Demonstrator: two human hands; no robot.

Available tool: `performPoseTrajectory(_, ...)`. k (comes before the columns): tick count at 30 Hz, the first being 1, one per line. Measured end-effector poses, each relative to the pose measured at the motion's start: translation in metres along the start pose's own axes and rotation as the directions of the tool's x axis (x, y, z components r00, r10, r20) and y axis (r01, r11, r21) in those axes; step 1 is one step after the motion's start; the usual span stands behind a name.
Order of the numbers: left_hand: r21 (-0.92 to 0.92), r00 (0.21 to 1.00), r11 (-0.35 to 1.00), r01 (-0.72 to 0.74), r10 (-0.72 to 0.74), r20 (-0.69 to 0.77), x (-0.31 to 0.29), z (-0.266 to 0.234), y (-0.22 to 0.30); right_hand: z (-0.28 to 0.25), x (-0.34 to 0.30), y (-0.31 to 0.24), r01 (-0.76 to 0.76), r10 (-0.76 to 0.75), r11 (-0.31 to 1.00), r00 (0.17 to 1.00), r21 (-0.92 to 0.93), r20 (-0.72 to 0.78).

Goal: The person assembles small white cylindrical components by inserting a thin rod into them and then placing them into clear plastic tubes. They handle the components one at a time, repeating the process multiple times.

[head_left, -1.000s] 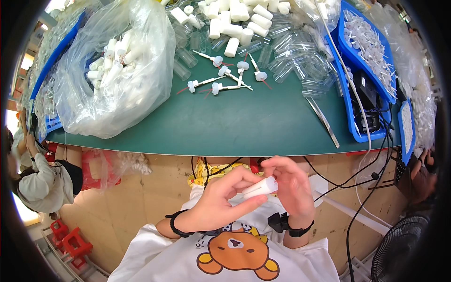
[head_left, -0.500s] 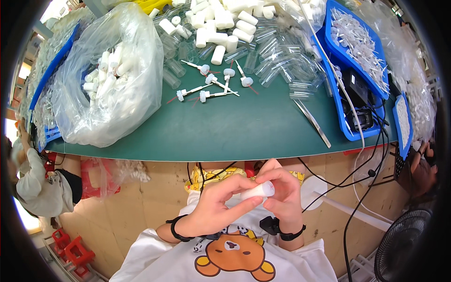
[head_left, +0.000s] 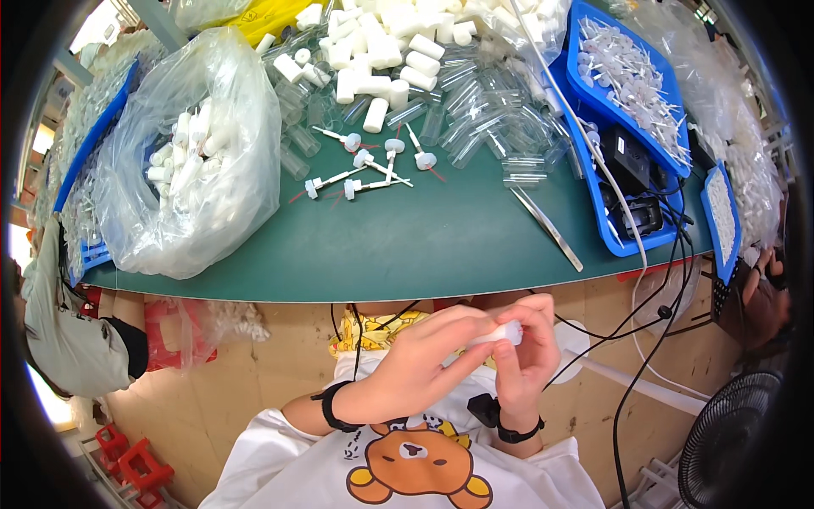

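In front of my lap, below the table edge, both hands grip one small white cylinder (head_left: 502, 333) with a translucent end. My left hand (head_left: 428, 352) has its fingers closed around the cylinder's left part, hiding much of it. At the right end, the thumb and fingers of my right hand (head_left: 527, 348) pinch it. On the green table (head_left: 381, 246) beyond lie several thin white stick parts (head_left: 365, 159) with round pale caps and red threads. To their right rests a pair of metal tweezers (head_left: 547, 229).
A clear plastic bag (head_left: 246, 204) of white cylinders stands at left. White foam cylinders (head_left: 373, 51) and clear tubes (head_left: 475, 119) heap at the back. Stacked blue trays (head_left: 623, 242) hold white parts and black devices, with cables hanging. A fan (head_left: 733, 441) and another person (head_left: 72, 314) flank me.
My hands have shifted slightly right with the white cylinder, and my fingers now cover more of it. The tabletop things appear a little further left in view. The person at left has moved.
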State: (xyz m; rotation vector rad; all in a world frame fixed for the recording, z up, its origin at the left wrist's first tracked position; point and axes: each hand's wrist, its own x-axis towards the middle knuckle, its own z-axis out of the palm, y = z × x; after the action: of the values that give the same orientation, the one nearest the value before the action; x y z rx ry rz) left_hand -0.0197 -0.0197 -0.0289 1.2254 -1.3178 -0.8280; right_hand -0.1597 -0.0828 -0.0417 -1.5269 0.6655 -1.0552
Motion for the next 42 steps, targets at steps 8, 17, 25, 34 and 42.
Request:
performPoseTrajectory(8, 0.329, 0.998, 0.943, -0.058, 0.048, 0.04, 0.055, 0.004, 0.0, -0.041, 0.014, 0.006, 0.096, -0.073, 0.993, 0.96, 0.074, -0.27)
performPoseTrajectory(17, 0.774, 0.902, 0.619, 0.133, 0.248, -0.353, 0.108, 0.011, -0.039, -0.05, 0.006, 0.009, 0.031, 0.013, 0.977, 0.979, 0.211, -0.203)
performPoseTrajectory(25, 0.806, 0.892, 0.567, 0.169, 0.26, -0.37, 0.114, 0.011, -0.046, -0.05, 0.005, 0.011, -0.037, 0.06, 0.963, 0.995, 0.265, -0.077)
performPoseTrajectory(34, 0.782, 0.901, 0.609, 0.135, 0.253, -0.352, 0.111, 0.012, -0.045, -0.039, 0.005, 0.013, -0.009, 0.04, 0.931, 0.996, 0.364, -0.079)
performPoseTrajectory(42, 0.73, 0.912, 0.672, 0.124, 0.213, -0.352, 0.096, 0.005, -0.027, -0.034, 0.006, 0.007, -0.027, 0.036, 0.95, 0.999, 0.31, -0.023)
